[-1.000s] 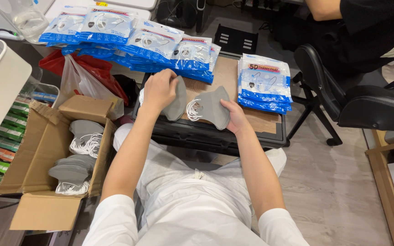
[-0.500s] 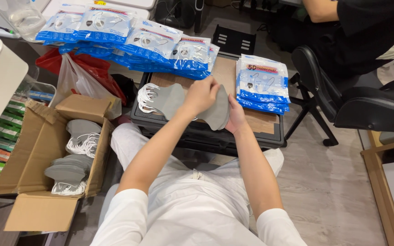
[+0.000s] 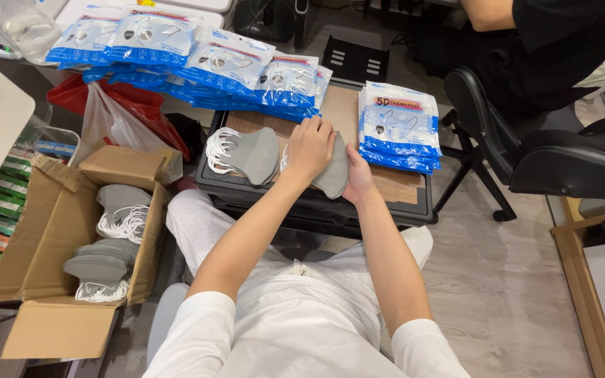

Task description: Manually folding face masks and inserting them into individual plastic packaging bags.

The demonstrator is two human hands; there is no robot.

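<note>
The left hand (image 3: 309, 148) lies flat on top of a small pile of grey face masks (image 3: 335, 168). Its fingers are spread out and press down on the pile. The right hand (image 3: 358, 180) sits at the right side of the same pile. It touches the edge of the masks from below, but its fingers are mostly hidden behind the pile, so I cannot tell if they are curled or straight.

The pile rests on a brown board (image 3: 400, 185) that lies on a black crate (image 3: 316, 206) in front of the person's knees. Just to the left of the hands is a second pile of grey masks (image 3: 250, 154) with white ear loops sticking out.

On the right end of the board is a stack of blue and white mask packets (image 3: 398, 126). A long row of the same packets (image 3: 197, 63) lies behind the crate.

To the left, on the floor, stands an open cardboard box (image 3: 43, 231) with more grey masks (image 3: 106, 245) inside. A red plastic bag (image 3: 117, 105) is behind the box. Another person sits in a black chair (image 3: 568, 161) at the top right.
</note>
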